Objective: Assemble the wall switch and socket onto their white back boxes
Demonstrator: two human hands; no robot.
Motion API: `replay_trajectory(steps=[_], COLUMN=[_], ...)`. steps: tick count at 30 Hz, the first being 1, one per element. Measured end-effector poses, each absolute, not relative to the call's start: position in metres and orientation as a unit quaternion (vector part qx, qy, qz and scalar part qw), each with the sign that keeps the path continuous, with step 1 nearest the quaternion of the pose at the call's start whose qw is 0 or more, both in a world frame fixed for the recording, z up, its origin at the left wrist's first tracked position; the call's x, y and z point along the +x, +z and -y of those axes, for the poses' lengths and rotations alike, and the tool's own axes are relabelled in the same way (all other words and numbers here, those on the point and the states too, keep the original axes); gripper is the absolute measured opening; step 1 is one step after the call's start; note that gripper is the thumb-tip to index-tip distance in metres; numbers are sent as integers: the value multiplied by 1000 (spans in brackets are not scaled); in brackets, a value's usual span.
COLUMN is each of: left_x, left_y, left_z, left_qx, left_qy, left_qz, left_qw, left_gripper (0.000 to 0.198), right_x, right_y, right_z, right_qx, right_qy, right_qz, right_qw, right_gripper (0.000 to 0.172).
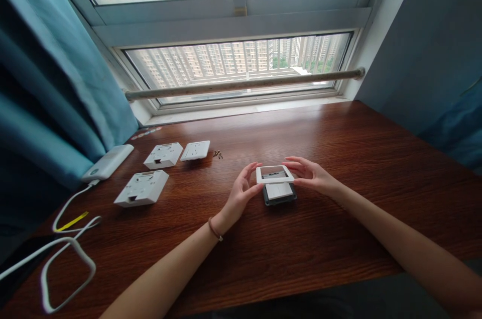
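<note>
Left hand [241,188] and right hand [314,177] pinch opposite sides of a white frame [276,181], centre tabletop [331,258], overlapping a switch module [279,191]; contact between the two unclear. Two-sided grip probably keeps frame level, opening clear. Left: white boxes [145,189], socket plate [195,150], screws [218,154], seemingly set aside for working room.
</note>
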State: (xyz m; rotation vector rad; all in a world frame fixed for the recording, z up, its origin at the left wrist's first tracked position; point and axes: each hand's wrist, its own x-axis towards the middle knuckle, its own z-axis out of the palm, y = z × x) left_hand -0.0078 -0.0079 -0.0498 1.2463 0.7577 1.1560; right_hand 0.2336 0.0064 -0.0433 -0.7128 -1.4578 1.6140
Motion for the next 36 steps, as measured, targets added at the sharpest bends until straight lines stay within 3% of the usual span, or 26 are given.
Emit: replay_trajectory(steps=[13,23,32,36], left_x=[-22,-21,-21,-19], left_y=[-42,-37,-39,-40], left_z=[2,4,5,5], left_qx=[708,734,741,721], left_qy=[327,294,272,298], left_qz=[-360,-372,-362,-375], left_qw=[512,486,495,501], left_gripper=[84,92,99,90], right_x=[249,250,250,247], right_y=[-37,-47,-50,-44], right_z=[-7,-7,-8,-5], right_qx=[-285,-296,-285,-290], right_qy=[623,543,576,592], right_qz=[650,728,710,694], right_qw=[329,297,288,289], right_gripper=[89,92,91,89])
